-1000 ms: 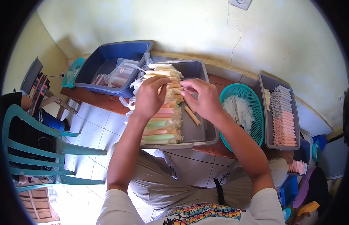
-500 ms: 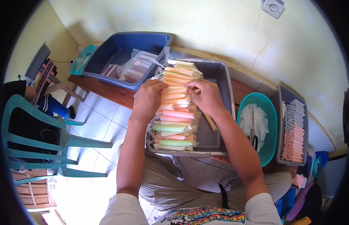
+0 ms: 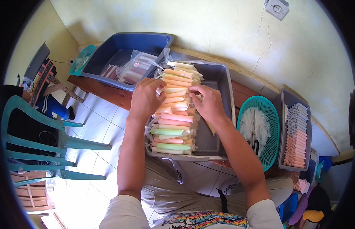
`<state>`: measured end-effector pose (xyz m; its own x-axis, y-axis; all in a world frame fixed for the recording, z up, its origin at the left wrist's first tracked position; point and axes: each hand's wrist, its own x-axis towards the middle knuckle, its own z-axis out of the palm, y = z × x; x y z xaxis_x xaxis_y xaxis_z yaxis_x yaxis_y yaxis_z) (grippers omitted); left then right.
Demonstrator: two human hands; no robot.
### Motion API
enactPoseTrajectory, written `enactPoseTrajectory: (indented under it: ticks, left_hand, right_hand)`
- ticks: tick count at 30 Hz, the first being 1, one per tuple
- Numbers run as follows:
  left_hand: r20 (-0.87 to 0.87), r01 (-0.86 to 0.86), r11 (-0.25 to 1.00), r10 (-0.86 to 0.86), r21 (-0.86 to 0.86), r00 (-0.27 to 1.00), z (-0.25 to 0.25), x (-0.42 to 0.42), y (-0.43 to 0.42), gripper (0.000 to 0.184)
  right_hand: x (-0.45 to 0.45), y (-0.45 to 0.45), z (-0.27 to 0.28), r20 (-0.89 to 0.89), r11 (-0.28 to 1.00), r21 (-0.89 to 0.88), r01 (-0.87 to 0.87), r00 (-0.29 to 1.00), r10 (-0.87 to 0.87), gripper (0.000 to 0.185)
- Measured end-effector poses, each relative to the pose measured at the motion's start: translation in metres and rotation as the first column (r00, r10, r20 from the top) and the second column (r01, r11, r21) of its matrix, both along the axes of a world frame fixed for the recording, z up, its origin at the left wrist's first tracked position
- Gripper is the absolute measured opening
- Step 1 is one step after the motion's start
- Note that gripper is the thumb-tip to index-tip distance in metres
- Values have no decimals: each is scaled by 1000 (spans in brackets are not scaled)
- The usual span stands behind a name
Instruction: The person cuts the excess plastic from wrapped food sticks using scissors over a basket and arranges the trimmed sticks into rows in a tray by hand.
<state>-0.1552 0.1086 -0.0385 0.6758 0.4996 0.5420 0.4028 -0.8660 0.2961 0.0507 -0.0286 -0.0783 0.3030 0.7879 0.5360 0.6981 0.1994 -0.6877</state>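
Left hand (image 3: 146, 95) and right hand (image 3: 208, 103), fingers curled, at opposite ends of the filled plastic tubes (image 3: 176, 117) piled along the gray tray's (image 3: 217, 74) left side; cannot tell whether either grips one.

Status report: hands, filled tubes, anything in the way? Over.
Left hand, right hand at opposite tube ends. Filled plastic tubes piled along gray tub's left side. No obstruction visible between hands and tubes.
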Motion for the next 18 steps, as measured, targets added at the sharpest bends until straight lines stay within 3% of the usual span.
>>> enactPoseTrajectory:
  ticks: [7, 11, 18]
  left_hand:
    - [201, 91, 993, -75, -72, 977, 8, 4, -6, 18]
    - [218, 133, 991, -124, -28, 968, 11, 7, -8, 22]
    - [373, 191, 960, -105, -203, 922, 13, 20, -24, 18]
  right_hand:
    - [0, -3, 6, -34, 1000, 1, 16, 999, -16, 19]
    - [2, -1, 1, -61, 1000, 11, 26, 998, -25, 20]
    - [6, 0, 0, -46, 997, 40, 59, 997, -57, 20]
